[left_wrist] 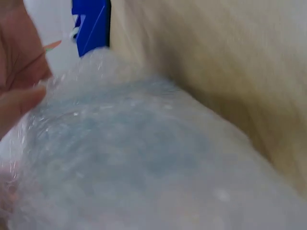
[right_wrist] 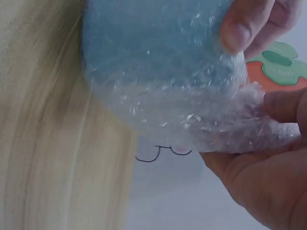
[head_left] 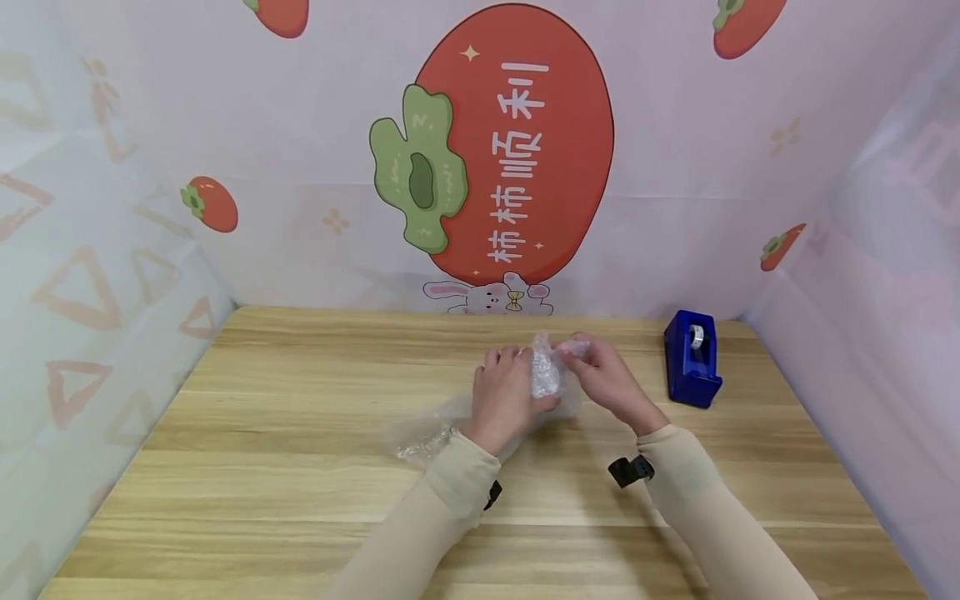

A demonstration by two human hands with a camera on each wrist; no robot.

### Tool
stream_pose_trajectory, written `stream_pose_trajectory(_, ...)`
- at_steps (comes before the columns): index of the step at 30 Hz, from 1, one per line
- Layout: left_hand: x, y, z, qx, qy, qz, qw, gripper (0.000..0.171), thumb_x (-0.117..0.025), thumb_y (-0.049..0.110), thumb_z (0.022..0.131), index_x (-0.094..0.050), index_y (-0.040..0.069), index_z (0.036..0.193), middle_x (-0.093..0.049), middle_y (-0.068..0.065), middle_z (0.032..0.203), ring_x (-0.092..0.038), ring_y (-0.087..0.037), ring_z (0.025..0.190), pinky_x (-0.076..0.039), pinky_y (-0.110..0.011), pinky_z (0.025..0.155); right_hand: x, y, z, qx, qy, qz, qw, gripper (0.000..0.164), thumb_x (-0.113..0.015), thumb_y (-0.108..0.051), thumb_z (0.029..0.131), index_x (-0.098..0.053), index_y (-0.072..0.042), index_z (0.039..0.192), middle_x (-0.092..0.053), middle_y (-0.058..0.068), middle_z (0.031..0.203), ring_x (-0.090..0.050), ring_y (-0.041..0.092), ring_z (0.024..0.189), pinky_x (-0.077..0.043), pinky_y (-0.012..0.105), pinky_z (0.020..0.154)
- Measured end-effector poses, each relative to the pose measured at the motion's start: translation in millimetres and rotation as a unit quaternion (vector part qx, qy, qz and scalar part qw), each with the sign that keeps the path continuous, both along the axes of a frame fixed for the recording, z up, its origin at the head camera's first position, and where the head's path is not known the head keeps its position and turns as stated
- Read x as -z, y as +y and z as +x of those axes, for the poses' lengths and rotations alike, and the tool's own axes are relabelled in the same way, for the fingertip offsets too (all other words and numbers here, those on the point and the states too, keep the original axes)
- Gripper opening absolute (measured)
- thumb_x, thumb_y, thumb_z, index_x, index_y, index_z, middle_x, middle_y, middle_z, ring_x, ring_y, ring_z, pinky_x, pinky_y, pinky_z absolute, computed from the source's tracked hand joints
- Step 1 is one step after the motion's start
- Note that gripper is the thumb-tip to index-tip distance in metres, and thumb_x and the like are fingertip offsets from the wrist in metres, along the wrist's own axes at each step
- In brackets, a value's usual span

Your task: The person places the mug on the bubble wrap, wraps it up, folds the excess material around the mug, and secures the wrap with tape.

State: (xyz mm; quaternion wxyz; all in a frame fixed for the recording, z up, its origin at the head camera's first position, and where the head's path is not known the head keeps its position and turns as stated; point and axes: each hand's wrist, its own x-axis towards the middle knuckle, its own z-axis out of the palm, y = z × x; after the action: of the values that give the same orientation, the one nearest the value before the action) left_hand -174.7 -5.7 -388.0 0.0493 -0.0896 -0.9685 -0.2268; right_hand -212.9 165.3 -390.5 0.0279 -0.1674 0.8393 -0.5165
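Clear bubble wrap (head_left: 546, 377) covers a light-blue object with rounded corners (right_wrist: 153, 43); the wrap blurs it too much to tell its kind. My left hand (head_left: 504, 396) grips the wrapped object from the left, its thumb on the near side and fingers over the top. On the other side, my right hand (head_left: 606, 382) pinches a gathered end of the wrap between thumb and fingers, as the right wrist view shows close up. A loose stretch of wrap trails leftward under the left hand onto the wooden table (head_left: 300, 467). In the left wrist view the bubble wrap (left_wrist: 134, 143) fills most of the picture.
A blue tape dispenser (head_left: 692, 360) with a small roll of tape stands at the table's back right. Behind the table hangs a pale printed backdrop (head_left: 315, 150) with persimmon drawings, and similar cloth lines both sides.
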Motion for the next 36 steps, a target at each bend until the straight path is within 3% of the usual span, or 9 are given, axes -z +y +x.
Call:
stream_pose_trajectory(8,8.0,15,6.1,-0.040,0.057,-0.015,0.9975,0.078,-0.083,0.053,0.081,-0.062,0.000,0.133,-0.062,-0.015,0.122,-0.051,-0.030,0.107,-0.048,-0.042,0.087,-10.0,-8,9.6,0.026,0.104,0.083,0.991,0.015,-0.064,0.003,0.095,-0.075,0.005,0.106,-0.074,0.019,0.107,-0.068,0.034,0.105,-0.057,0.052,0.085)
stream_pose_trajectory(13,12.0,19,8.0,-0.045,0.091,-0.033,0.9943,0.079,-0.081,0.055,0.082,-0.062,-0.003,0.132,-0.062,-0.016,0.118,-0.050,-0.030,0.100,-0.046,-0.038,0.082,-12.5,-7,12.3,0.001,0.121,0.106,0.987,0.012,-0.066,0.003,0.094,-0.076,0.003,0.102,-0.073,0.018,0.106,-0.068,0.034,0.102,-0.057,0.051,0.084)
stream_pose_trajectory(19,14.1,20,8.8,-0.052,0.104,-0.043,0.9923,0.078,-0.082,0.052,0.081,-0.062,-0.004,0.131,-0.061,-0.018,0.117,-0.049,-0.031,0.098,-0.045,-0.037,0.080,-11.0,-7,15.2,-0.039,0.139,0.129,0.981,0.015,-0.068,0.003,0.092,-0.078,-0.001,0.102,-0.072,0.013,0.105,-0.065,0.033,0.102,-0.052,0.052,0.088)
stream_pose_trajectory(24,14.1,20,9.0,-0.056,0.106,-0.038,0.9920,0.082,-0.086,0.049,0.077,-0.060,-0.005,0.133,-0.054,-0.024,0.122,-0.051,-0.035,0.103,-0.047,-0.039,0.085,-11.7,-7,18.8,-0.056,0.127,0.143,0.980,0.013,-0.066,-0.002,0.094,-0.077,0.002,0.099,-0.067,0.014,0.113,-0.055,0.039,0.111,-0.043,0.056,0.095)
stream_pose_trajectory(28,14.5,18,9.7,-0.048,0.097,-0.030,0.9937,0.086,-0.085,0.052,0.077,-0.059,-0.004,0.135,-0.051,-0.022,0.119,-0.050,-0.033,0.100,-0.046,-0.037,0.083,-14.6,-5,19.6,-0.070,0.092,0.142,0.983,0.016,-0.063,-0.004,0.097,-0.077,0.003,0.099,-0.064,0.015,0.117,-0.054,0.037,0.113,-0.045,0.052,0.094)
stream_pose_trajectory(32,13.9,14,11.7,-0.030,0.078,-0.018,0.9963,0.091,-0.085,0.055,0.076,-0.057,-0.005,0.139,-0.051,-0.018,0.117,-0.048,-0.030,0.097,-0.044,-0.035,0.083,-15.4,-3,22.6,-0.085,0.073,0.139,0.984,0.024,-0.060,-0.006,0.099,-0.072,0.007,0.115,-0.063,0.015,0.118,-0.059,0.029,0.105,-0.051,0.040,0.082)
stream_pose_trajectory(36,13.0,9,15.5,-0.002,0.061,0.042,0.9972,0.101,-0.088,0.054,0.073,-0.048,-0.006,0.145,-0.052,-0.016,0.126,-0.049,-0.030,0.106,-0.045,-0.037,0.090,-14.7,1,26.9,-0.085,0.070,0.136,0.985,0.035,-0.060,-0.008,0.100,-0.062,0.009,0.132,-0.064,0.016,0.121,-0.061,0.022,0.094,-0.052,0.032,0.072)
